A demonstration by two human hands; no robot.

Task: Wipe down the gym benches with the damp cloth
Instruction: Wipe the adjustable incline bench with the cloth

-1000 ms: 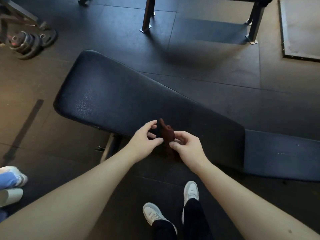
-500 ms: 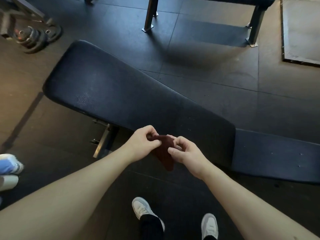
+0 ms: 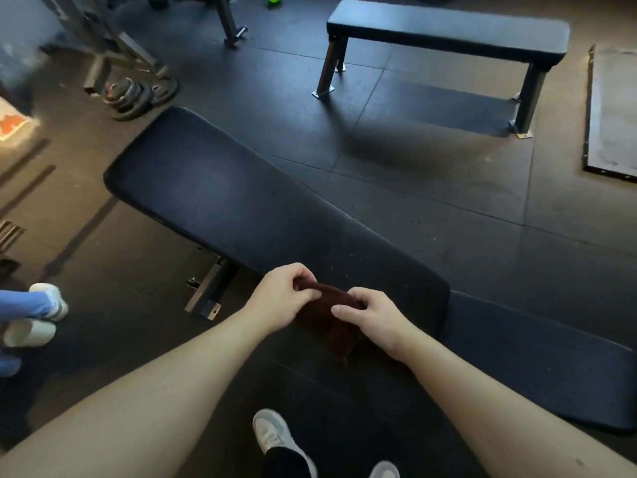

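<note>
Dark rubber tiles cover the gym floor [image 3: 448,208]. A long black bench [image 3: 241,208] lies across the middle of my view, and its padded surface runs from upper left to lower right. Its shorter seat pad [image 3: 537,360] follows at the right, just beside the long pad.

I hold a dark reddish-brown cloth [image 3: 339,327] between both hands, above the near edge of this surface. My left hand [image 3: 279,298] pinches the upper left part of the cloth with curled fingers and thumb. My right hand [image 3: 374,319] grips the upper right part in the same way, with the thumb on top. The two hands are near each other; the cloth stretches between them and hangs down below. I cannot tell if the hanging part touches the bench.

A second bench [image 3: 448,32], flat and on metal legs, stands farther away, well apart from the first one. Weight plates [image 3: 138,94] lie on the floor at upper left. My grey shoe [image 3: 274,432] is at the bottom, and another person's white shoes [image 3: 48,301] show at the left edge.
</note>
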